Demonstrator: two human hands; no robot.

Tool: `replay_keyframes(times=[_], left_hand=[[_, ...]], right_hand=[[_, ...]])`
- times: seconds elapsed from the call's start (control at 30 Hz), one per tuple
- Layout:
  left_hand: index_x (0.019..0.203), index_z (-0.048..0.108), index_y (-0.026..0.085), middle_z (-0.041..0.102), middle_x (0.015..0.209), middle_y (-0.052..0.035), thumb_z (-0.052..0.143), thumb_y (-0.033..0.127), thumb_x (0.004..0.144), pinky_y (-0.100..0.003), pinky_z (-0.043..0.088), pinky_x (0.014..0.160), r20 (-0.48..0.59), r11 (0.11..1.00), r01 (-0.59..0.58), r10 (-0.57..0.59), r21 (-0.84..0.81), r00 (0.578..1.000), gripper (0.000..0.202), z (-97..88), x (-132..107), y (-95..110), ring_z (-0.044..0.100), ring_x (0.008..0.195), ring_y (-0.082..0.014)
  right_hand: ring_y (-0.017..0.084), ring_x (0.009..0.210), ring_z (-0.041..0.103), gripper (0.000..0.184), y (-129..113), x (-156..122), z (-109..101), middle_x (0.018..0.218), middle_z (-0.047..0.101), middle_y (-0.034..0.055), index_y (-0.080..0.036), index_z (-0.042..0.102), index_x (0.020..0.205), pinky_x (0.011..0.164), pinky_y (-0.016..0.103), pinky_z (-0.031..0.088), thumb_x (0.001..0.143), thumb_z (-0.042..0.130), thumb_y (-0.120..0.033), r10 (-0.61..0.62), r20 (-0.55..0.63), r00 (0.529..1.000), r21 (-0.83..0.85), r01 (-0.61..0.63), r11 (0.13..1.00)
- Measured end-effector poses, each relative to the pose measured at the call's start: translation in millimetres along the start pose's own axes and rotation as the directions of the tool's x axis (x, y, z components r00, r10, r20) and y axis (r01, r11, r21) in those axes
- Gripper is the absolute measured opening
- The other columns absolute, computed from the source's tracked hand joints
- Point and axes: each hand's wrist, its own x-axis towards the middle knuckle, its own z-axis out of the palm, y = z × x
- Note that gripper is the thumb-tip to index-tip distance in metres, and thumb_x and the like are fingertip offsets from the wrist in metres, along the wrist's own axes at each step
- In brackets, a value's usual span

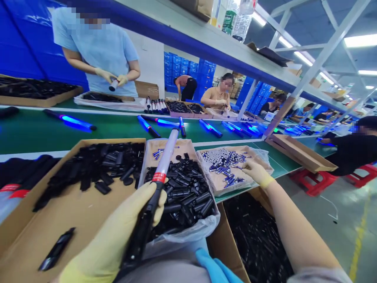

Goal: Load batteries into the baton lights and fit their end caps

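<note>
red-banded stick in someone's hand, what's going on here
The camera wearer's gloved left hand holds the stick at a slant. The gloved right hand is at small batteries in a box; whether it grips one is unclear. Beyond, blue-lit sticks lie on a green surface, and a co-worker holds a tube.

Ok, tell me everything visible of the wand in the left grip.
The wand has a whitish, plastic-looking tube with a dark tip, a red band with white marks, and a long black handle running to the picture's bottom edge. No blue glow shows in the tube. The wand slants, tip up and away, partly over a tray of black parts. The gloved left grip wraps the handle just below the band.
</note>
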Motion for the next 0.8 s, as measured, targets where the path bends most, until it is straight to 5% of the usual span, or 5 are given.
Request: replay_keyframes(times=[0.1, 0.2, 0.33, 0.47, 0.8], left_hand=[[0.114, 0.065, 0.018, 0.068, 0.107, -0.0081, 0.060, 0.041, 0.096, -0.035, 0.058, 0.071, -0.036, 0.999, 0.039, -0.040, -0.019, 0.999, 0.030, 4.0, -5.1, -7.8, 0.066, 0.085, -0.0184], [0.091, 0.066, 0.017, 0.064, 0.079, -0.0031, 0.057, 0.048, 0.096, -0.025, 0.049, 0.054, -0.096, 0.997, 0.061, -0.065, -0.039, 0.993, 0.032, 11.0, -10.7, -13.5, 0.057, 0.062, -0.0124], [0.075, 0.060, 0.018, 0.053, 0.063, 0.0006, 0.047, 0.055, 0.097, -0.020, 0.041, 0.048, -0.154, 0.997, 0.013, -0.024, -0.078, 0.988, 0.045, 16.0, -16.7, -17.4, 0.045, 0.053, -0.0097], [0.080, 0.061, 0.018, 0.054, 0.064, 0.0007, 0.044, 0.057, 0.098, -0.022, 0.045, 0.054, -0.192, 0.993, -0.028, 0.005, -0.118, 0.981, 0.046, 10.2, -22.3, -19.3, 0.046, 0.056, -0.0112], [0.077, 0.059, 0.019, 0.051, 0.057, 0.0023, 0.047, 0.052, 0.097, -0.020, 0.040, 0.043, -0.317, 0.972, -0.019, -0.059, -0.236, 0.947, 0.041, -3.3, -26.4, -11.1, 0.045, 0.047, -0.0106]], right_hand=[[0.020, 0.106, 0.066, 0.029, -41.8, -50.2, 15.1, 0.113, 0.070, 0.0087, -0.017, 0.060, 0.126, 0.096, 0.036, 0.054, 0.100, 0.050, -0.028, -0.152, -0.117, 0.981, 0.240, 0.176, 0.955], [0.021, 0.096, 0.069, 0.020, -101.5, -105.9, 39.9, 0.104, 0.073, 0.0055, -0.022, 0.068, 0.110, 0.085, 0.034, 0.057, 0.095, 0.061, -0.033, -0.312, -0.213, 0.926, 0.631, 0.374, 0.680], [0.016, 0.078, 0.067, 0.010, -173.8, -152.8, 60.1, 0.088, 0.071, 0.0024, -0.022, 0.069, 0.100, 0.072, 0.027, 0.054, 0.094, 0.061, -0.020, -0.593, -0.272, 0.758, 0.550, 0.628, 0.551], [0.016, 0.076, 0.065, 0.008, -210.1, -161.8, 68.2, 0.084, 0.068, 0.0034, -0.020, 0.065, 0.101, 0.070, 0.027, 0.054, 0.098, 0.058, -0.021, -0.733, -0.350, 0.584, 0.401, 0.800, 0.446], [0.018, 0.088, 0.064, 0.027, -231.2, -163.2, 95.9, 0.092, 0.067, 0.0067, -0.018, 0.068, 0.108, 0.079, 0.031, 0.054, 0.103, 0.051, -0.038, -0.708, -0.402, 0.581, 0.444, 0.800, 0.404]])
